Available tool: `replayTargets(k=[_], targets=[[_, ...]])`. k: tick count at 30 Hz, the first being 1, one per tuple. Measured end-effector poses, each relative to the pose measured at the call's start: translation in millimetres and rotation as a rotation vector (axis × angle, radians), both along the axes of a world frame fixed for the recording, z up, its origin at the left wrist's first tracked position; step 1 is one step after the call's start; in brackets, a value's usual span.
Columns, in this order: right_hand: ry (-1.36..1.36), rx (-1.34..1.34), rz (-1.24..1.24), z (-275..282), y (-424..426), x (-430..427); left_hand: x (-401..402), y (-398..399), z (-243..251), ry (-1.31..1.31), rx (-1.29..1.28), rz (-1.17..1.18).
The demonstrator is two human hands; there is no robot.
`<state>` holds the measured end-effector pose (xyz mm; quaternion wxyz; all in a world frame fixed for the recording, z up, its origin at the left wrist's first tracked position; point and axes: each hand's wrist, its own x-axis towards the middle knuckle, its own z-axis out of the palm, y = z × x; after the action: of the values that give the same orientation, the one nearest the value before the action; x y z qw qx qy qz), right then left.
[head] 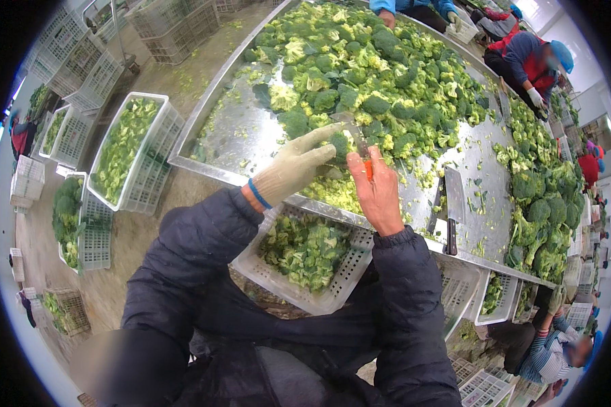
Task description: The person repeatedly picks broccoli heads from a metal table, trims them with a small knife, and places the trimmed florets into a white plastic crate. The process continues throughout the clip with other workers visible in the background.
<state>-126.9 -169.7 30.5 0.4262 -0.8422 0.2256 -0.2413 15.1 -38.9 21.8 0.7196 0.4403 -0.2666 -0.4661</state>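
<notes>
My left hand (300,165), in a cream knit glove with a blue band at the wrist, holds a broccoli floret (340,146) over the metal table's near edge. Bare, my right hand (378,188) grips a small knife (358,140) by its orange handle. The blade points away from me, right beside the floret. Beyond both hands spreads a big heap of cut broccoli (387,76). Yellow-green trimmings (336,192) lie on the tabletop beneath them. Below the table edge, in front of my lap, a white plastic crate (305,303) contains florets.
A cleaver (454,203) lies to the right, its dark handle at the table's rim (209,174). Whole broccoli heads (545,213) are piled farther right. Crates of florets (155,147) stand on the floor at left. Co-workers are across the table (532,66) and at lower right (550,351).
</notes>
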Motion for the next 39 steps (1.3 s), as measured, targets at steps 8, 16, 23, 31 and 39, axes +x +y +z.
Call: replayTargets(k=[8, 16, 23, 31, 39], targets=[[0.159, 0.433, 0.071, -19.6, -5.6, 1.2, -14.3, -1.0, 11.5, -0.272, 0.275, 0.126], [-0.132, 0.884, 0.106, -1.1, -7.7, -6.0, -16.8, -5.1, 16.5, -0.638, 0.172, 0.365], [-0.031, 0.413, 0.075, 2.1, -4.3, -0.7, -20.8, 2.1, 16.0, -0.867, 0.071, 0.364], [-0.120, 0.081, 0.033, 1.3, -5.1, 1.4, -11.6, 0.2, 5.7, -0.194, 0.160, 0.012], [-0.164, -0.278, -0.114, -6.0, -0.7, 1.6, -7.1, -10.9, -11.7, -0.183, 0.042, 0.135]])
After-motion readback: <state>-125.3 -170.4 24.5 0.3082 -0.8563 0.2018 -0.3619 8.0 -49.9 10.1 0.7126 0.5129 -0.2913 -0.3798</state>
